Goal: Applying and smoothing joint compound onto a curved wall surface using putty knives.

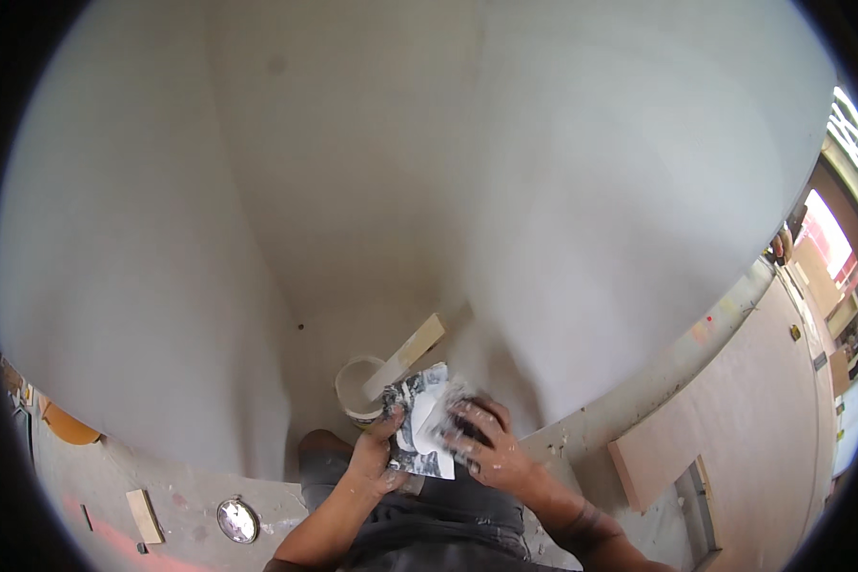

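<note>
My left hand (379, 450) is closed on the left edge of a flat black-and-white plate (439, 465), held in front of my lap. White paste (418, 424) lies smeared and heaped over its face. On the plate's right side, my right hand (484, 440) is curled round something blurred and whitened with paste, its kind hidden by the motion. White smears mark the fingers of both hands. Just beyond the plate, a round white bucket (344, 389) stands on the floor, partly hidden by it. A pale wooden strip (412, 348) leans out of the bucket.
Tall whitish panels (620, 191) rise on both sides and ahead, forming a narrow recess. A large pale board with a cut-out (734, 410) is at the right. On the left floor are a round shiny lid-like disc (237, 521), a small wood block (144, 517) and an orange rounded object (70, 424).
</note>
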Demonstrator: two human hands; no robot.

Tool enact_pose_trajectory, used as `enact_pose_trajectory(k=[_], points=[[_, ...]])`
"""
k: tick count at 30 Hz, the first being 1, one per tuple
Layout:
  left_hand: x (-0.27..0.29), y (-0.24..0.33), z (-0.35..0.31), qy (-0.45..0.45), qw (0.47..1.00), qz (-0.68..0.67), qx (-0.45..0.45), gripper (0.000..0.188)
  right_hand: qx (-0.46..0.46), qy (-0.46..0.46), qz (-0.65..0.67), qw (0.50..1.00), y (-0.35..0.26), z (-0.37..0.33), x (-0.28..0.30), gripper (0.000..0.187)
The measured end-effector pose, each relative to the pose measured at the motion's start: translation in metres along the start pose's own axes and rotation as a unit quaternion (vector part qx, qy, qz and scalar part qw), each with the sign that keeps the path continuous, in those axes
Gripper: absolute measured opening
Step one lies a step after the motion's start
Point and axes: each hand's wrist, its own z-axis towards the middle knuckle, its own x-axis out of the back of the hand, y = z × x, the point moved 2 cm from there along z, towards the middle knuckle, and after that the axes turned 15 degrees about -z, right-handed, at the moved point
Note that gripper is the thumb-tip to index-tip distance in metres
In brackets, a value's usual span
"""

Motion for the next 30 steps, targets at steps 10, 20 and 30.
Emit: enact_pose_trajectory(k=[10,20,30], points=[[-0.166,0.138,0.154,-0.081,0.857,0.381,-0.337,0.062,-0.289,-0.005,0.152,0.945,-0.002,-0.049,-0.073,0.060],[-0.379,0.177,0.376,-0.168,0.739,0.512,-0.404,0.038,-0.369,-0.091,0.244,0.892,-0.019,-0.100,-0.073,0.041],[-0.404,0.157,0.417,-0.142,0.725,0.538,-0.406,0.039,-0.469,-0.003,0.431,0.771,-0.008,-0.168,-0.109,0.044]])
